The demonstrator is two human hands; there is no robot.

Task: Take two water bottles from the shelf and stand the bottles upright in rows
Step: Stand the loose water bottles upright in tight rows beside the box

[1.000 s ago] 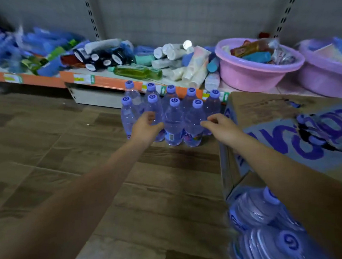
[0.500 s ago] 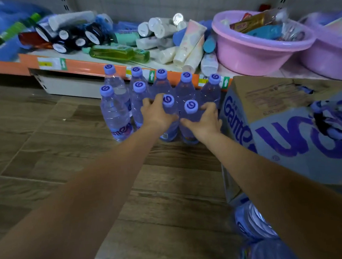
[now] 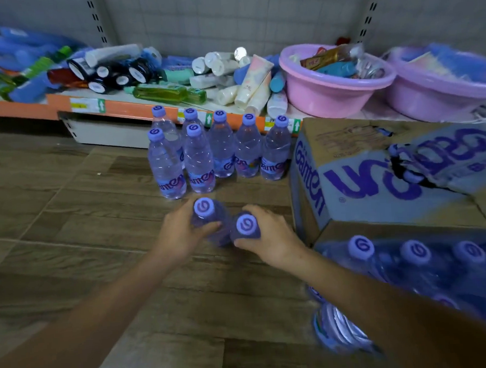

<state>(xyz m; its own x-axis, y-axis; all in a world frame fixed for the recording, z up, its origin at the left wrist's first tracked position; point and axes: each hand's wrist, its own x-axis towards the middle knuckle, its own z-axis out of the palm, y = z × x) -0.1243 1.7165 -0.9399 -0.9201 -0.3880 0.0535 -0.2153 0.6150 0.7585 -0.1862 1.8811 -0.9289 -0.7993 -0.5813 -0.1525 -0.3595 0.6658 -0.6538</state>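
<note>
My left hand [image 3: 183, 230] is closed around a clear water bottle with a purple cap [image 3: 203, 207]. A second purple-capped bottle [image 3: 245, 225] is gripped by my right hand [image 3: 270, 237]. Both bottles are upright, side by side, over the wooden floor [image 3: 67, 223], nearer to me than the rest. Behind them several matching water bottles [image 3: 199, 161] stand upright in two rows in front of the low orange-edged shelf [image 3: 123, 107].
A torn cardboard box [image 3: 378, 175] printed in purple sits to the right. A shrink-wrapped pack of bottles [image 3: 417, 261] lies at the lower right. The shelf holds tubes, jars, a green bottle [image 3: 168, 92] and two pink basins [image 3: 333, 93].
Both hands reached the front row, closed on two bottles there, and have pulled them back toward me, away from the standing rows.
</note>
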